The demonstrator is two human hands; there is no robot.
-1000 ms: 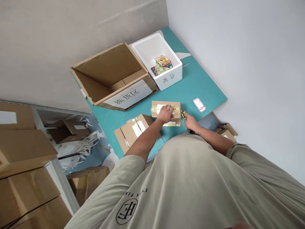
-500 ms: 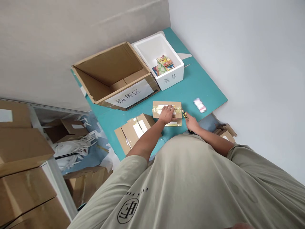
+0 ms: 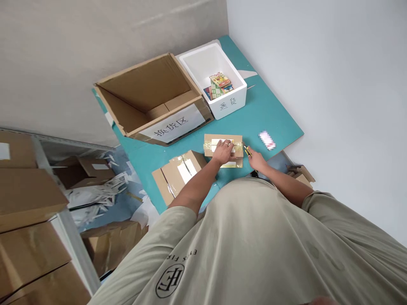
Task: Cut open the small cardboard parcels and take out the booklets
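Note:
My left hand (image 3: 223, 152) lies flat on a small cardboard box (image 3: 222, 140), pressing on its top, with a ring on one finger. The box has a band of clear tape across it and white labels. My right hand (image 3: 257, 161) grips a yellow and black utility knife (image 3: 247, 151), whose front end is at the box's right edge, by the tape. A second taped cardboard parcel (image 3: 178, 180) lies to the left of my left hand, apart from it.
A large open carton (image 3: 146, 91) labelled in Chinese and a white foam box (image 3: 230, 108) holding colourful packets stand beyond, on a teal board (image 3: 273, 114). A small pixelated white item (image 3: 267, 140) lies right. Stacked cartons and white packing scraps lie left, below the board.
The view has drifted slightly. My left hand stays on the small box, and the knife tip stays at its right edge.

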